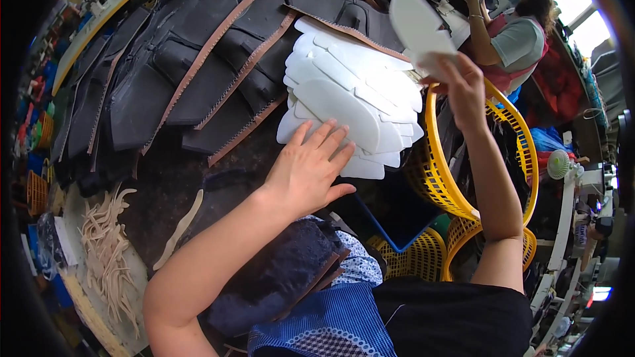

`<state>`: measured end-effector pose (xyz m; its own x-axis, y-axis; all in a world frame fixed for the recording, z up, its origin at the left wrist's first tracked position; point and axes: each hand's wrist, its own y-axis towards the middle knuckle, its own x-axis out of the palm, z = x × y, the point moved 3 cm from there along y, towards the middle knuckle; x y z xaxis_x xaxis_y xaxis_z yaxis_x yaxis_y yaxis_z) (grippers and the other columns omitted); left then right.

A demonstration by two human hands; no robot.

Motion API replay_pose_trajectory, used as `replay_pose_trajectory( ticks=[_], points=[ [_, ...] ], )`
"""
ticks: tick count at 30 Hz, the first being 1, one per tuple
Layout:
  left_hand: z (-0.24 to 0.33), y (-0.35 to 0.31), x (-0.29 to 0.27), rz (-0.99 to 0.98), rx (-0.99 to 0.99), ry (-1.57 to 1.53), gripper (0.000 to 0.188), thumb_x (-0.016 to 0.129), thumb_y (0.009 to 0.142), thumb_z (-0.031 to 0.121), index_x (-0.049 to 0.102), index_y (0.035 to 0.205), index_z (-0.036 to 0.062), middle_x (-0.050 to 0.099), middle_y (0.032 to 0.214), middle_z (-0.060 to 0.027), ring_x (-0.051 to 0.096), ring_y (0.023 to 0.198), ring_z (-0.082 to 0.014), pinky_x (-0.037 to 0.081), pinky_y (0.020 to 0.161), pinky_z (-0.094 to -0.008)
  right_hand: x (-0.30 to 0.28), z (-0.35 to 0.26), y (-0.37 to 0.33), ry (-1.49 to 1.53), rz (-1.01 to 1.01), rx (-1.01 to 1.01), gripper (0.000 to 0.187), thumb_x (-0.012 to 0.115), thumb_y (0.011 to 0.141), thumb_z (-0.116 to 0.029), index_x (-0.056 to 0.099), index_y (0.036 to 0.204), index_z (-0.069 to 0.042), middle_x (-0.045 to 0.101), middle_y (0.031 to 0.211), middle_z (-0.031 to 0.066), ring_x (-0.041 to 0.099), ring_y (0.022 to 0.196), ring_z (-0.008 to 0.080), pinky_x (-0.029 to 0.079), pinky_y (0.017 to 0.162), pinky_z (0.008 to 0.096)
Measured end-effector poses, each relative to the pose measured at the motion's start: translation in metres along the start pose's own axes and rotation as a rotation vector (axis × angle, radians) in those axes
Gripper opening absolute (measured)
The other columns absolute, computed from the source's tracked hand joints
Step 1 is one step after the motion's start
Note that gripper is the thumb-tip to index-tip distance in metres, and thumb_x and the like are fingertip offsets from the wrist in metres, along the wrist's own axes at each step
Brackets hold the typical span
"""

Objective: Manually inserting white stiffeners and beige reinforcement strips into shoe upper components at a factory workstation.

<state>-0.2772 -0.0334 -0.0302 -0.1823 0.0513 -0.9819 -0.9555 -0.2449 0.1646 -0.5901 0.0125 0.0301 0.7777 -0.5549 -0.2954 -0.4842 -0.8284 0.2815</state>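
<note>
Grip check: left hand [311,168] flat, fingers spread, released, pressing the fanned stack of white foam insole pieces [350,109] on the dark work surface [165,192]. Right hand [463,86] pinches one white foam piece [417,23] lifted over the yellow plastic basket [522,139]. Advice: keep the stack pinned so only one peels off.

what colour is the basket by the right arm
Yellow basket, seen best in the head view, beside the right hand.
</note>
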Motion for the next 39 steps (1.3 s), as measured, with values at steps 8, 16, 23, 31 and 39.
replay_pose_trajectory(
  ticks=[8,16,23,31,39],
  points=[
    [-0.040,-0.093,-0.128,0.039,-0.556,-1.708,0.074,0.043,0.108,0.060,0.060,0.136,-0.0061,0.075,0.116,-0.0170,0.076,0.099,-0.0207,0.063,0.078,-0.0323,0.105,-0.109,-0.095,-0.524,-0.297,-0.999,0.037,0.071,0.091,-0.003,0.076,0.127,-0.002,0.073,0.126,0.0231,0.076,0.108,0.0359,0.062,0.092,0.0399],
    [0.102,-0.270,-0.092,0.147,-0.951,-1.193,0.015,0.071,0.103,0.020,0.068,0.105,0.0053,0.065,0.067,-0.0072,0.064,0.057,-0.0160,0.044,0.054,-0.0300,0.195,-0.105,-0.182,0.084,-1.684,0.115,0.043,0.083,0.094,-0.024,0.070,0.126,0.001,0.076,0.111,0.0165,0.074,0.093,0.0234,0.059,0.080,0.0326],
    [0.030,-0.314,-0.090,0.564,-1.286,-1.105,0.030,0.070,0.105,0.029,0.066,0.091,0.0034,0.066,0.075,-0.0001,0.057,0.057,-0.0041,0.044,0.048,-0.0216,0.295,-0.129,-0.139,-0.060,-1.399,0.086,0.043,0.068,0.105,-0.040,0.074,0.097,0.002,0.064,0.069,0.0033,0.059,0.060,0.0081,0.047,0.052,0.0262],
    [-0.001,-0.323,-0.059,0.381,-1.330,-1.233,0.035,0.070,0.105,0.033,0.070,0.094,-0.0002,0.066,0.076,-0.0005,0.058,0.055,-0.0058,0.049,0.051,-0.0230,0.331,-0.100,-0.130,-0.271,-1.416,-0.012,0.038,0.065,0.108,-0.035,0.076,0.102,0.001,0.058,0.072,-0.0019,0.047,0.062,0.0056,0.038,0.056,0.0259],
    [-0.006,-0.313,-0.075,0.013,-1.332,-0.596,0.038,0.084,0.091,0.036,0.066,0.086,0.0027,0.066,0.071,-0.0027,0.062,0.052,-0.0139,0.052,0.051,-0.0308,0.332,-0.106,-0.142,-0.452,-1.216,-0.531,0.029,0.079,0.094,-0.028,0.069,0.087,-0.001,0.062,0.067,0.0111,0.059,0.058,0.0172,0.047,0.055,0.0350]
  ],
)
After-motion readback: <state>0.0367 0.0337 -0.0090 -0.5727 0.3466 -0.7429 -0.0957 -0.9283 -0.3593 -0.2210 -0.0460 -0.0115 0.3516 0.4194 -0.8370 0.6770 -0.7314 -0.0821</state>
